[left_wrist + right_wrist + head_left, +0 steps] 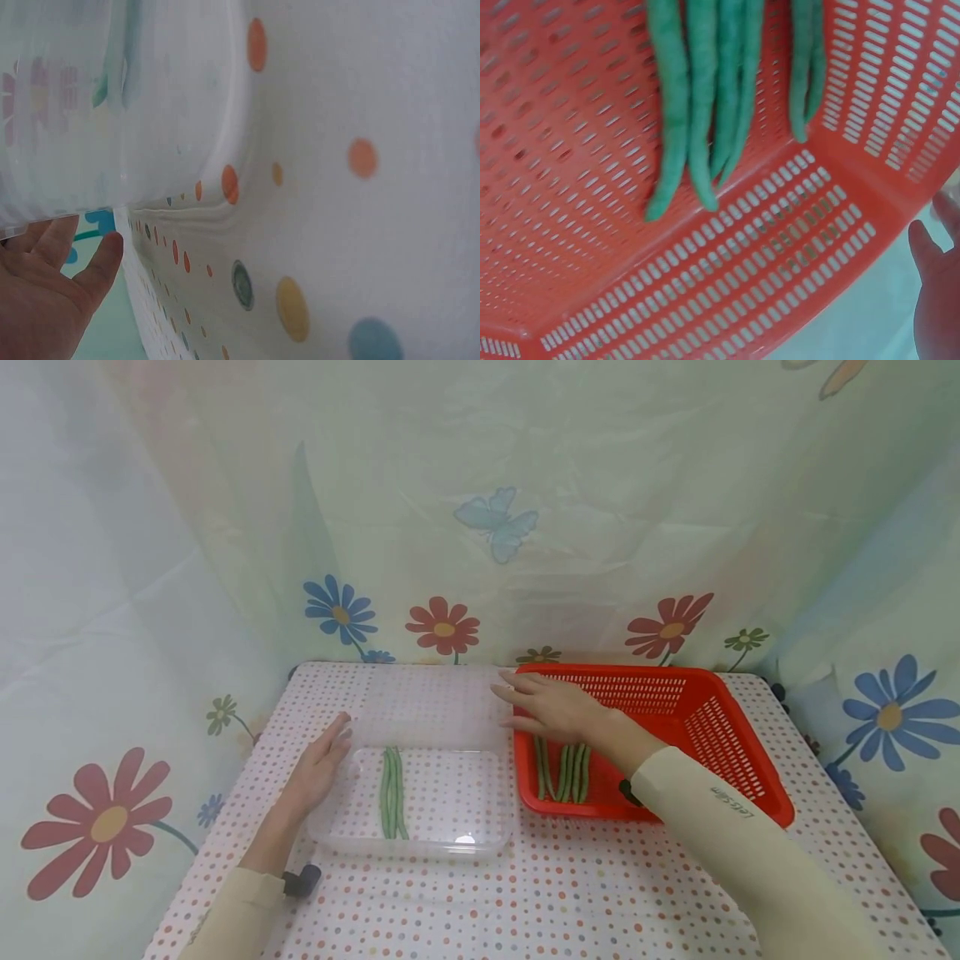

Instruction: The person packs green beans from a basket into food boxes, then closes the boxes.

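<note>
Your left hand [317,770] and right hand [557,706] extend empty fingers; right-wrist view shows head-hidden tips of slender green beans [703,97].

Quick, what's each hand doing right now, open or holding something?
Left hand: open, beside the clear container, holding nothing visible.
Right hand: open, over the red basket's left end, holding nothing visible.

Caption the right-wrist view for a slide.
Green beans lie in a red perforated basket, the right hand partly visible at the picture's right edge.
</note>
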The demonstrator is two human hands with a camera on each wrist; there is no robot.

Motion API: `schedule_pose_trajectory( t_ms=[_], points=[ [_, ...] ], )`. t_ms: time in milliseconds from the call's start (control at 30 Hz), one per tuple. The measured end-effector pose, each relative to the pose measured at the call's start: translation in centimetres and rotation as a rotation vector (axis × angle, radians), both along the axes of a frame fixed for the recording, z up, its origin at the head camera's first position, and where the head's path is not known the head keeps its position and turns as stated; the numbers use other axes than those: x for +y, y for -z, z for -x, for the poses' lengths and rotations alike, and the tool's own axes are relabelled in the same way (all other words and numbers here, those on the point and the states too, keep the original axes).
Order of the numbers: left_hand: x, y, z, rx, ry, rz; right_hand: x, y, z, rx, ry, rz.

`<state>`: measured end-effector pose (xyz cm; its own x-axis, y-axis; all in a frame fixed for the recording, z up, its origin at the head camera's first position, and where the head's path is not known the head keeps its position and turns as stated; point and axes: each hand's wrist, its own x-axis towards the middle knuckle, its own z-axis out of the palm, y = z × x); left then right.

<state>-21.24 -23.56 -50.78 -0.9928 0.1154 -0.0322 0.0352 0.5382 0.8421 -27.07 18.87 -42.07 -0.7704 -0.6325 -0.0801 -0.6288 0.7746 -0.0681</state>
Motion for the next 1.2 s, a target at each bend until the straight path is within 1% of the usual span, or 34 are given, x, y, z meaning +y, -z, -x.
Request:
schedule_pose_trajectory(
  t_ms=[133,200,400,667,867,1000,1200],
  points=[
    [0.0,-0.2,-0.1,0.013,0.005,-0.012,1.0,0.2,0.1,0.019,0.006,-0.008],
    [0.0,-0.3,-0.1,0.018,0.012,-0.018,1.5,0.1,0.0,0.015,0.008,0.000],
    [0.1,-0.4,-0.1,0.007,0.006,-0.015,2.8,0.0,-0.1,-0.002,0.030,0.003],
    [0.1,-0.3,-0.1,0.004,0.007,-0.012,4.0,0.5,0.1,-0.024,0.066,0.037],
    [0.0,0.0,-0.1,0.008,0.011,-0.017,4.5,0.8,-0.1,-0.044,0.088,0.012],
    [0.1,-0.1,-0.1,0.005,0.006,-0.008,4.9,1.0,-0.1,-0.049,0.098,-0.009],
    [0.1,-0.1,0.0,-0.001,0.005,-0.011,5.3,1.5,-0.2,-0.083,0.084,-0.024]
  ],
)
